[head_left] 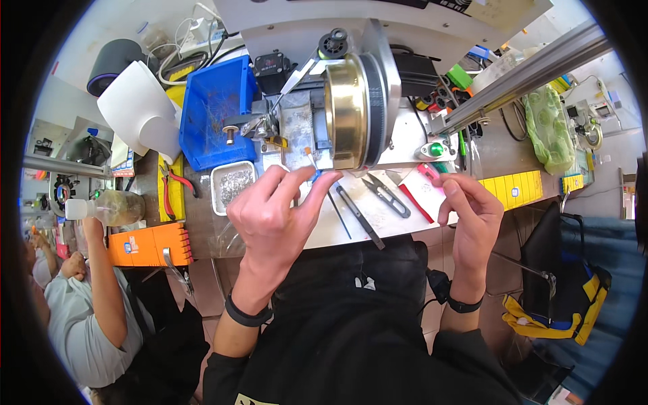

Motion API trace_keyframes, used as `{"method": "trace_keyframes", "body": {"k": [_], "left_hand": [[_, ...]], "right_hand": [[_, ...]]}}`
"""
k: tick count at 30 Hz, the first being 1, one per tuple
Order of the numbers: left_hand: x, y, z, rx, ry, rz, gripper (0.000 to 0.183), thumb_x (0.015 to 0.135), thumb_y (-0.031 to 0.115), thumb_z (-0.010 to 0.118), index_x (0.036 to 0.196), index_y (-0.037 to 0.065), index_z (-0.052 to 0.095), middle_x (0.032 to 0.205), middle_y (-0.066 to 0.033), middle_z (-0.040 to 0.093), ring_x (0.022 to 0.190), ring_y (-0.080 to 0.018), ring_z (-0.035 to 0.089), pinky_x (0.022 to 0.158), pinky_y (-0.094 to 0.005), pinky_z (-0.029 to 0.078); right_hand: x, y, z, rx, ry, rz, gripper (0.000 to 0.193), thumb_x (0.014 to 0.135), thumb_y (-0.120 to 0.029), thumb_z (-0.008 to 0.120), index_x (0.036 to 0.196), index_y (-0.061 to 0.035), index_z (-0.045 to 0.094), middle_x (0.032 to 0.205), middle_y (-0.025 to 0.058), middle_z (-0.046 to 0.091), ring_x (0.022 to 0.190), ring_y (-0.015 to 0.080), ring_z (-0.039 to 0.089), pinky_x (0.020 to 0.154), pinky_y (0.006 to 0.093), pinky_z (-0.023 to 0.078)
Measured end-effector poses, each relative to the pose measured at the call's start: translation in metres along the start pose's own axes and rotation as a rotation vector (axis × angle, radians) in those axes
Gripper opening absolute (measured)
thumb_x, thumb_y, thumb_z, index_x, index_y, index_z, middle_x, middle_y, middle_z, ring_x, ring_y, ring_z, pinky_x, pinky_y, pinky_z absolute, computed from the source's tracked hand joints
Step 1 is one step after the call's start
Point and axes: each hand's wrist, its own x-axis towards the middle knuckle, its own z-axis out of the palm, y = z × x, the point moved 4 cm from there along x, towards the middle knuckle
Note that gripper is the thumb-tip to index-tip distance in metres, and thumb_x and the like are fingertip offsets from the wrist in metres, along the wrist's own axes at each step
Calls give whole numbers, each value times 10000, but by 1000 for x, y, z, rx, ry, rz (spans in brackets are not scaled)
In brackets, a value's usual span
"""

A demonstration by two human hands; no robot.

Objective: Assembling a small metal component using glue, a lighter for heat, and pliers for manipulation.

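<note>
— How do the two grips look from your end?

— I have the left hand (273,216) with forefinger and thumb stretched forward, tips near each other, and a small blue piece (315,176) showing right at them. I can't tell whether it is pinched or merely sits behind. The right hand (472,206) is loosely curled, thumb and forefinger close together; I can't make out whether anything fine is caught there.

— Which relation do you steer by?

— The blue piece against the left grip. It lies at the fingertips, on the side away from the wrist, so the left hand is clearly nearer; the right is well apart, across the tools. The piece is too small for me to read its long axis, but a thin stick with an orange end (309,154) points away just beyond it, leaning slightly left. The brass wheel (346,115) is farther ahead and to the right.

— And between the hands?

— Dark tweezers (360,217) start near the left thumb and slant back toward the body, rightward. To their right I see snips (387,196) at a similar slant, then a red strip (416,204). A pink piece (427,170) is just left of the right fingertips; I can't tell if they touch.
</note>
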Motion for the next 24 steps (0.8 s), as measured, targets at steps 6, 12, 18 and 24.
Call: {"method": "trace_keyframes", "body": {"k": [6,12,18,24], "left_hand": [[-1,29,-14,-28,-55,57,168,741,199,867,736,95,736,556,0,488,458,-177,494,436,-326,342],[1,88,9,-319,-462,263,229,770,158,826,971,79,748,790,-51,670,622,-193,637,529,-317,478],[10,141,64,-576,-435,333,661,812,134,757,1406,49,483,1309,-167,552,1177,-336,549,971,-417,474],[4,151,139,-776,-727,410,606,827,86,708,1385,36,476,1411,-201,492,1328,-384,451,1106,-470,382]], "right_hand": [[3,-10,-38,2,133,-87,199,966,-97,642,1083,55,694,801,106,697,557,92,551,511,204,419],[-5,-23,-44,196,162,-100,177,963,-81,638,1061,56,694,724,80,650,534,87,506,483,195,370],[-17,-38,-49,270,133,-157,169,967,-70,625,1054,63,682,708,77,630,532,88,497,486,205,369],[-28,-60,-66,283,299,-385,159,972,-81,613,1052,55,632,688,50,569,539,83,475,470,216,357]]}}
